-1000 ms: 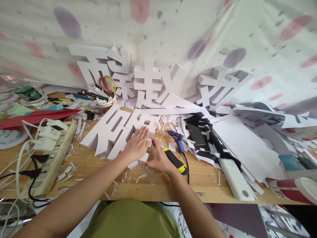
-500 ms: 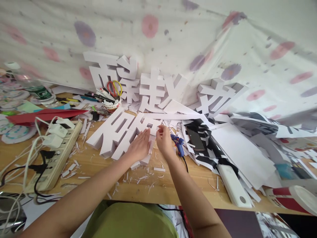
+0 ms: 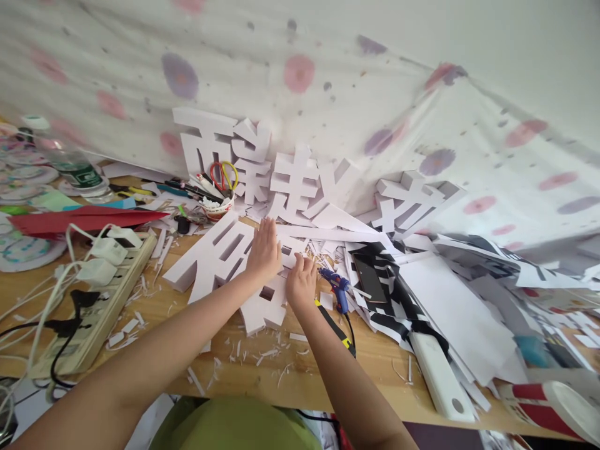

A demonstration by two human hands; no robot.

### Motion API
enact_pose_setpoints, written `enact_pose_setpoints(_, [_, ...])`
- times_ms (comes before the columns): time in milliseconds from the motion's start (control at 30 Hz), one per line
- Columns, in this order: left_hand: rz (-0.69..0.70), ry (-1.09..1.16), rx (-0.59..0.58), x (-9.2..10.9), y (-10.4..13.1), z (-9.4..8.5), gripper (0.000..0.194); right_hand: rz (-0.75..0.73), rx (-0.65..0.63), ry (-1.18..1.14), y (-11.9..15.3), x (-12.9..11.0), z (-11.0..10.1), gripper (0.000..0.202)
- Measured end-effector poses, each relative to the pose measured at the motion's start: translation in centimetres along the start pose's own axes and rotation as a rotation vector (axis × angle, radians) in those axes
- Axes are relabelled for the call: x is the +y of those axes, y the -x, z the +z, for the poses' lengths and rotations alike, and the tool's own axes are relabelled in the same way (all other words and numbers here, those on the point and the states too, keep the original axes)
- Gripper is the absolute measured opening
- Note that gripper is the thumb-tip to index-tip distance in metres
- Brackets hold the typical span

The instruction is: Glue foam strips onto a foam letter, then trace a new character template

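Desk (image 3: 394,387) carries the white block character (image 3: 227,265) flat, presumably for even support. Left grip (image 3: 264,250) is over it, fingers straight and together, clasping nothing. Right grip (image 3: 301,281) curls at its right edge (fingertips tiny here, can't make out whether they pinch it). Blue glue gun (image 3: 338,289) lies just right, likely for easy reach.

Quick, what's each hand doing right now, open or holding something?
Left hand: open, fingers straight, over the white character.
Right hand: fingers curled beside the character; whether it holds anything can't be told.
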State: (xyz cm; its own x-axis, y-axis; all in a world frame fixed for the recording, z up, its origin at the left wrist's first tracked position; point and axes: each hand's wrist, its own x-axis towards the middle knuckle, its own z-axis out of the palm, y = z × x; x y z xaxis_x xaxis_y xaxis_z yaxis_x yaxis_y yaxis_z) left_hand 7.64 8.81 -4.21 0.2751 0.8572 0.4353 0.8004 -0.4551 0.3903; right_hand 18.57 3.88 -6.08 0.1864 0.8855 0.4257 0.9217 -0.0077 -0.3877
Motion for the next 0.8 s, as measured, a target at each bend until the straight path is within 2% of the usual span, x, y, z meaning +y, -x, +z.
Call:
enact_pose_setpoints(133, [0.011,-0.105,-0.100,-0.4,-0.1,1.2,0.056,0.028,-0.024,-0.005,0.0,-0.1,0.1,0.039])
enact_pose_setpoints(233, [0.012,-0.138,-0.142,-0.1,-0.3,1.1,0.055,0.045,-0.053,-0.002,0.0,-0.2,-0.1,0.039])
enact_pose_setpoints(400, [0.031,-0.141,-0.061,1.1,-0.5,0.2,0.054,0.037,-0.080,0.028,0.0,-0.4,-0.5,0.040])
enact_pose_setpoints(467, [0.063,-0.118,-0.068,1.2,0.1,0.6,0.054,0.035,-0.069,0.034,-0.1,-0.5,-0.6,0.037])
enact_pose_setpoints(633, [0.036,-0.059,-0.112,0.7,0.6,1.6,0.055,0.064,-0.084,0.060,-0.2,-0.7,-0.7,0.035])
enact_pose_setpoints(733, [0.009,0.007,-0.018,0.5,0.7,0.7,0.057,0.079,-0.094,0.077,-0.1,-0.7,-0.7,0.037])
enact_pose_setpoints(800, [0.047,0.027,0.025,0.5,1.4,-0.2,0.057,0.072,-0.089,0.082,0.0,-0.7,-0.6,0.038])
